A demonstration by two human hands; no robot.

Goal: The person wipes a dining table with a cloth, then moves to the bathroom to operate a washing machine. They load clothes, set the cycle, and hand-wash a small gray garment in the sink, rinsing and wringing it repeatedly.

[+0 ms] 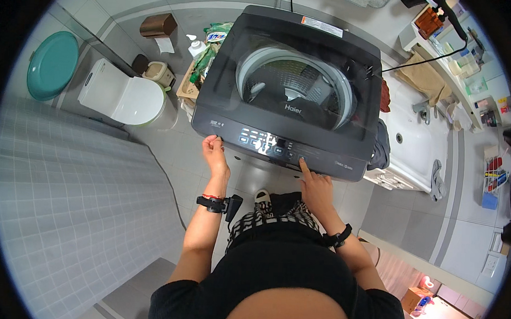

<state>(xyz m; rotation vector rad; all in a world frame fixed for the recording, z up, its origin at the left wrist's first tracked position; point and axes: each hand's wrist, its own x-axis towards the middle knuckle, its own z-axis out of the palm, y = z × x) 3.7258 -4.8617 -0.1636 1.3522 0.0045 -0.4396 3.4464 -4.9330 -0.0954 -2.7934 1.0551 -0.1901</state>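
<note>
In front of me stands a dark grey Haier top-loading washing machine [223, 111], its clear lid down over the drum. The front control panel [279, 150] shows lit marks. My right hand [316, 185] touches the panel's right part with an outstretched index finger; the other fingers are curled and hold nothing that I can see. At the machine's front left edge is my left hand [215, 151], its fingers loosely bent and near or against the rim. Whether it grips anything is unclear. A grey cloth [380, 145] hangs between the machine and the washbasin.
Left of the machine are a wooden crate [186, 88] with packets, a white pump bottle [196, 48], a small bin [158, 73] and a toilet [140, 101]. A washbasin [422, 160] adjoins it on the right. A grey gridded curtain [87, 182] hangs at left; a black cable [426, 62] crosses the upper right.
</note>
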